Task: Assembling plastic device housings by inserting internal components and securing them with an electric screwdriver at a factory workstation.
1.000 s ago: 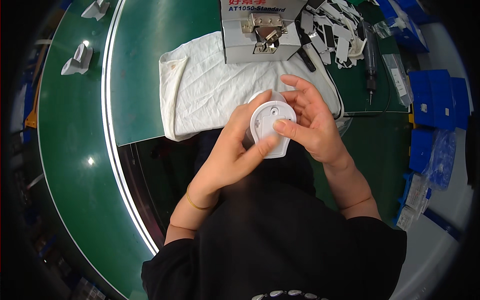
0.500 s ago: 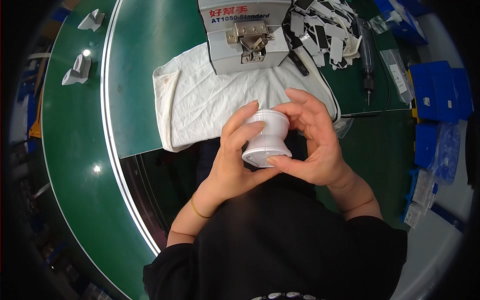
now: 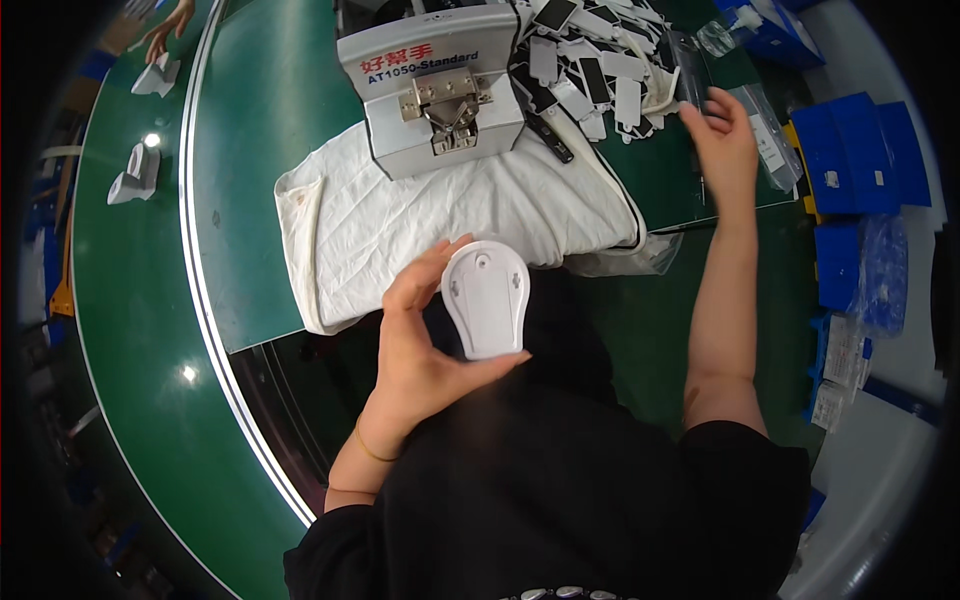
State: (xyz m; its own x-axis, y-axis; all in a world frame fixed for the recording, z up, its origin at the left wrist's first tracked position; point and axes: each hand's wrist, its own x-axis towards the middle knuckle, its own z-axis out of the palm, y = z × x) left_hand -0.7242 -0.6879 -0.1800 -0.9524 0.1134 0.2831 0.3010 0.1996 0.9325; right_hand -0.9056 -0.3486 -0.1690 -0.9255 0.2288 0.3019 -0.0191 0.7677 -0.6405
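Centrally, left hand (image 3: 412,358) pinching white housing (image 3: 488,310), right hand (image 3: 728,145), grip unclear, blue bins (image 3: 850,150), contents hidden

View: head — left unit of 2 side-by-side fisheye cameras. Position: above the wearer's black shirt (image 3: 550,490), at close range. Direction: downward and forward, across the green bench (image 3: 270,90). Straight edges, including the white light strip (image 3: 187,170), bend toward the rim.

The left hand (image 3: 412,350) holds a rounded white housing (image 3: 485,315) of smooth, faintly glossy plastic. Beyond that hand are a creased, matt white cloth (image 3: 420,225) and a shiny silver metal bracket (image 3: 447,93). Beside the right hand (image 3: 724,145) is a clear, glossy plastic bag (image 3: 776,145).
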